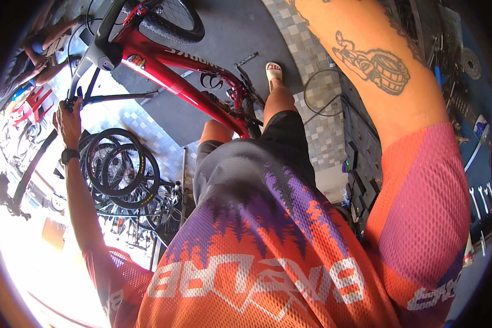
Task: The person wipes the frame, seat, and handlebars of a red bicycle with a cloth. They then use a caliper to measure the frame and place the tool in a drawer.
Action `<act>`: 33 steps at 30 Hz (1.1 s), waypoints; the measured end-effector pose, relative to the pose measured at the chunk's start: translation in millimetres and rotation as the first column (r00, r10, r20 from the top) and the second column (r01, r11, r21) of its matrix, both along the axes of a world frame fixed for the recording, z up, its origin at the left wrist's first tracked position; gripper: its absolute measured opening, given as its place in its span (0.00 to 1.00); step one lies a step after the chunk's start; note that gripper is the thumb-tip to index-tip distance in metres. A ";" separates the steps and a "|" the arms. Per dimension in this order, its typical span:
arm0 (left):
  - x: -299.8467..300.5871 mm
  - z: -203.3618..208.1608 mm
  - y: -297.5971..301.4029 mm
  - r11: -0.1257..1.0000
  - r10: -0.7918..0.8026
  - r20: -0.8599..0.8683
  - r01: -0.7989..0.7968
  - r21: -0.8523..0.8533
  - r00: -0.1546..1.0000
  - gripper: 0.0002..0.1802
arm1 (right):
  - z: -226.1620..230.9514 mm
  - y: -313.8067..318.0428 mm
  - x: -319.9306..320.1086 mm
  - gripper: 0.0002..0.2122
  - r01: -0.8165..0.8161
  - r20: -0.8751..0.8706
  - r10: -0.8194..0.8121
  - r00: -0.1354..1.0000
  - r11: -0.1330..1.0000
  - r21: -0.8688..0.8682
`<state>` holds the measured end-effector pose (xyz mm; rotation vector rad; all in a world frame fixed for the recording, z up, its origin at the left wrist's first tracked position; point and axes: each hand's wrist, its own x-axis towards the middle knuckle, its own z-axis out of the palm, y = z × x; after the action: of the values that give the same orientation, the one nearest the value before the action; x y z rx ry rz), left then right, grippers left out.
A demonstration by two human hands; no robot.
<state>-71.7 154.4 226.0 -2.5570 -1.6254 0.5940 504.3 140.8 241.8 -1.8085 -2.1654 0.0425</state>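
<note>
A red mountain bike (172, 87) stands between my legs, its front end toward the far left. At the left, my left hand (68, 124), with a dark band on the wrist, is closed round the end of the bike's handlebar (80, 74). Brake lever and grip there are mostly covered by the fingers. The tattooed right arm reaches up past the top edge, so my right hand is out of view. Below the bars, the front wheel (172, 22) shows with its knobbly tyre. A crank with a pedal (249, 58) sticks out beside my sandalled foot.
Several black tyres and wheels (120, 164) are gathered at the left. Another person (41, 60) sits at the far left near a red stool (35, 104). Spanners (480, 199) and a cassette sprocket (470, 63) hang on a board at the right. A dark cable (311, 101) loops over the tiled floor.
</note>
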 end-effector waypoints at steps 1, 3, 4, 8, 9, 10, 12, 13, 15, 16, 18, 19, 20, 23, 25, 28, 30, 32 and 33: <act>-0.3 1.9 -1.3 1.000 0.000 -0.001 0.000 -0.001 1.000 0.34 | 0.9 0.0 0.7 0.31 -0.002 -0.006 0.002 1.000 1.000 -0.003; 0.9 4.7 -2.7 1.000 -0.009 -0.008 0.009 0.023 1.000 0.34 | 1.2 -1.1 1.2 0.32 -0.003 -0.014 0.003 1.000 1.000 -0.012; 2.0 6.4 -2.9 1.000 -0.006 -0.012 0.006 0.029 1.000 0.34 | 1.4 -1.7 0.9 0.32 -0.007 -0.017 0.006 1.000 1.000 -0.012; 6.8 15.8 -4.3 1.000 0.008 -0.005 -0.008 0.001 1.000 0.34 | 5.9 -6.0 -2.7 0.32 -0.005 -0.032 0.004 0.999 1.000 -0.028; 8.1 17.9 -4.5 1.000 0.000 0.014 0.000 0.003 1.000 0.34 | 6.9 -7.0 -3.1 0.32 -0.001 -0.035 0.001 0.999 1.000 -0.023; 8.9 18.7 -4.8 1.000 -0.019 0.027 0.018 0.025 0.999 0.34 | 7.5 -7.4 -4.4 0.32 -0.001 -0.038 0.001 0.999 1.000 -0.022; 9.7 19.9 -5.9 0.999 -0.032 0.049 0.030 0.038 0.998 0.34 | 8.2 -8.7 -6.6 0.32 -0.005 -0.039 0.004 0.999 1.000 -0.031; 9.6 20.1 -6.7 0.999 -0.015 0.058 0.014 0.029 0.998 0.34 | 9.0 -8.7 -7.1 0.32 -0.006 -0.034 0.005 0.999 1.000 -0.028; 7.6 19.8 -8.6 1.000 0.019 0.091 -0.018 -0.004 0.996 0.34 | 9.7 -9.7 -9.7 0.33 -0.011 -0.032 0.010 0.999 0.999 -0.031; 6.0 19.7 -9.7 0.997 0.077 0.116 -0.074 -0.028 0.990 0.34 | 10.2 -10.7 -11.6 0.33 -0.009 -0.027 0.008 1.000 0.999 -0.035; 2.4 18.1 -11.2 0.998 0.053 0.131 -0.050 -0.024 0.990 0.33 | 12.3 -10.4 -14.0 0.33 -0.012 -0.014 0.012 1.000 1.000 0.000; 0.1 17.1 -12.1 0.995 0.089 0.153 -0.082 -0.049 0.984 0.33 | 13.4 -10.0 -15.3 0.33 -0.031 0.017 0.030 0.999 0.999 0.019; -2.2 16.2 -12.4 0.996 0.084 0.143 -0.079 -0.040 0.986 0.33 | 14.8 -9.5 -17.1 0.33 -0.052 0.045 0.050 0.998 0.998 0.033; -8.2 12.0 -12.5 0.999 0.032 0.116 -0.032 -0.004 0.993 0.32 | 16.6 -8.0 -22.7 0.32 -0.050 0.048 0.048 0.998 0.998 0.047; -11.5 9.0 -12.7 0.999 -0.001 0.053 -0.001 0.032 0.999 0.34 | 15.9 -7.6 -26.7 0.32 -0.057 0.053 0.051 0.997 0.990 0.129; -15.0 4.7 -14.2 0.997 -0.017 0.061 0.013 0.077 0.998 0.36 | 13.1 -8.3 -33.2 0.33 -0.044 0.108 0.035 0.994 0.995 0.084; -17.2 3.7 -14.4 0.999 -0.011 0.045 0.009 0.048 0.999 0.37 | 11.9 -9.3 -37.4 0.32 -0.044 0.098 0.036 0.995 0.996 0.082; -19.6 2.6 -14.1 0.997 -0.038 0.045 0.035 0.073 0.998 0.37 | 11.5 -10.1 -41.1 0.32 -0.046 0.097 0.039 0.994 0.997 0.066; -20.7 1.6 -13.2 0.996 -0.054 0.077 0.048 0.079 0.996 0.37 | 11.6 -10.6 -42.6 0.32 -0.043 0.100 0.037 0.994 0.997 0.057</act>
<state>-92.4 141.2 227.6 -2.5889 -1.5673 0.4233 461.7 130.2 253.3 -1.7691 -2.2458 -0.1037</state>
